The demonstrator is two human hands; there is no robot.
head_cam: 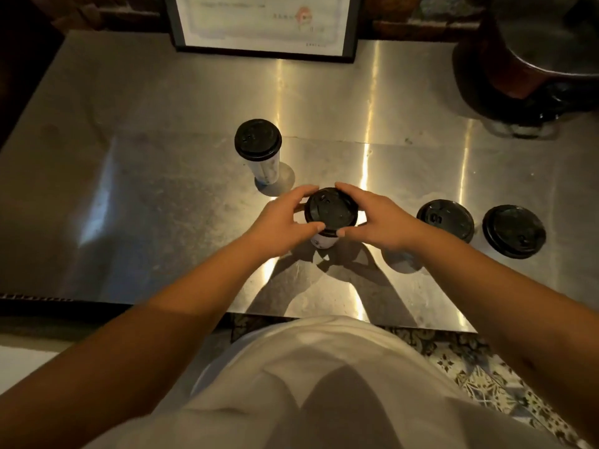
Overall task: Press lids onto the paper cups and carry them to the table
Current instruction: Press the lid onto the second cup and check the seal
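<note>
Black lid (331, 211) sits on the middle cup (324, 240), near the steel counter (162, 189) front edge. Left hand (281, 222) and right hand (379, 222) grip its rim, thumbs pressing. Seating step in hand; next likely needs even pressure around the rim, then carrying.

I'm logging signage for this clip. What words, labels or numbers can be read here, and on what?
Nothing can be read.
Framed certificate: printed lines and a red seal, too blurred.
Cup at the back: bluish print on its side, too blurred.
Cup under the lid being pressed: a dark mark, unreadable.
Black lids: embossing unreadable.
</note>
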